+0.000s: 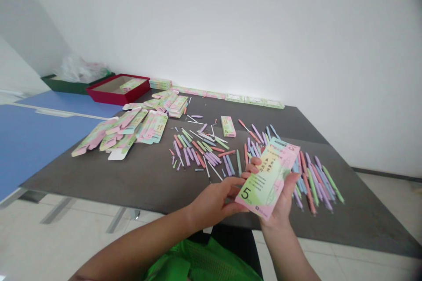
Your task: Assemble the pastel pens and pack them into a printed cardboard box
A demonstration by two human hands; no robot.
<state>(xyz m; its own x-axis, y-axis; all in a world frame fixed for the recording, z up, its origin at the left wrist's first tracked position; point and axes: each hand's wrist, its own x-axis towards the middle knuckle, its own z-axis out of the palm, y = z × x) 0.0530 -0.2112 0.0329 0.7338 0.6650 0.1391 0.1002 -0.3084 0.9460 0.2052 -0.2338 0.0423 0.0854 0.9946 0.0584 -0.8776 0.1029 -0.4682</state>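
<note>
A pink-and-green pen box (268,175), printed with a large 5, is held tilted above the front of the dark table. My right hand (280,204) wraps round it from below, thumb on the right edge and fingertips showing at the left edge. With thumb and fingers, my left hand (222,197) grips the box's lower left corner. Whether anything is inside the box cannot be seen. Behind and to the right of it lie many pastel pens (316,180). Left of my hands spread loose pen parts (201,149), barrels and thin white refills among them.
Flattened boxes (125,131) are heaped on the left of the dark table (158,184). A single box (228,126) lies mid-table. More boxes (253,100) line the wall edge. At the back left stand a red tray (115,96) and a green tray (69,85) with plastic bags.
</note>
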